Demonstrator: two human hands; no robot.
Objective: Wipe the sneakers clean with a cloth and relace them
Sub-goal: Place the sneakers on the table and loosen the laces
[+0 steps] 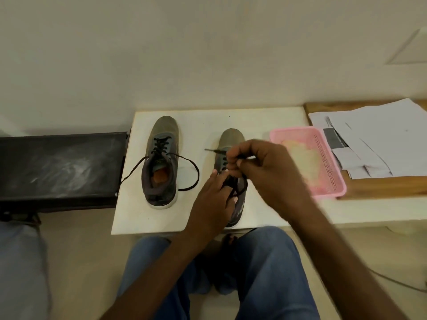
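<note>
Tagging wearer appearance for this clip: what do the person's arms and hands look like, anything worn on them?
Both forearms are bare as far as the frame shows: no sleeves, gloves, watch or rings visible on the left hand or right hand. Fingernails look short and unpainted. Motion blur softens the right forearm. Lower down, blue jeans cover the legs.

A plain cream wall [184,47] fills the upper half, evenly lit, with no window in sight. Against it stands a low white table [265,116]. To its left sits a black bench [57,165], its top smeared with whitish dust. To the right, a wooden desk [379,188] carries loose white papers [374,139]. The floor [80,262] is pale beige.
</note>
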